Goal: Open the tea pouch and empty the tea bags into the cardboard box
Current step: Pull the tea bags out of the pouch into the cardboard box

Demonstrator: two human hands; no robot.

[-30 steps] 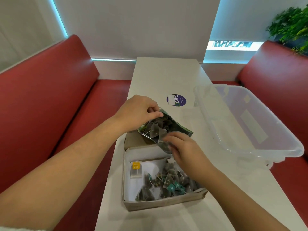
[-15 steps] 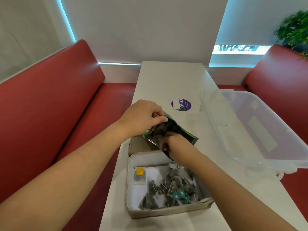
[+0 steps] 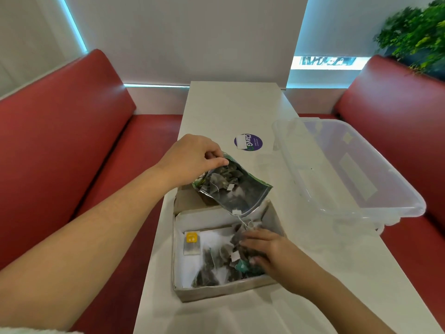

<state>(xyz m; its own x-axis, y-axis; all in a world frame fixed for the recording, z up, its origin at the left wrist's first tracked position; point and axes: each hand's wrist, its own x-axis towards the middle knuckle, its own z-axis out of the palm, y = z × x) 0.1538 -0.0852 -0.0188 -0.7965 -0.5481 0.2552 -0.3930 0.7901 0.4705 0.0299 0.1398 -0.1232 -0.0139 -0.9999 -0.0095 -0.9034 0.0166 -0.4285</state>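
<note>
Head view: pinches tea pouch (image 3: pixel 237 189) by its far upper corner with left hand (image 3: pixel 192 161), long axis slanting down to the open mouth above cardboard box (image 3: pixel 216 292), just beyond right hand (image 3: pixel 268 250), apparently curled round tea bags (image 3: pixel 209 273) inside, the nearer of 2.

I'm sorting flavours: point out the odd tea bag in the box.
The flat yellow-tagged tea bag lying alone at the left of the cardboard box; the dark pyramid bags are heaped by the right hand.
</note>
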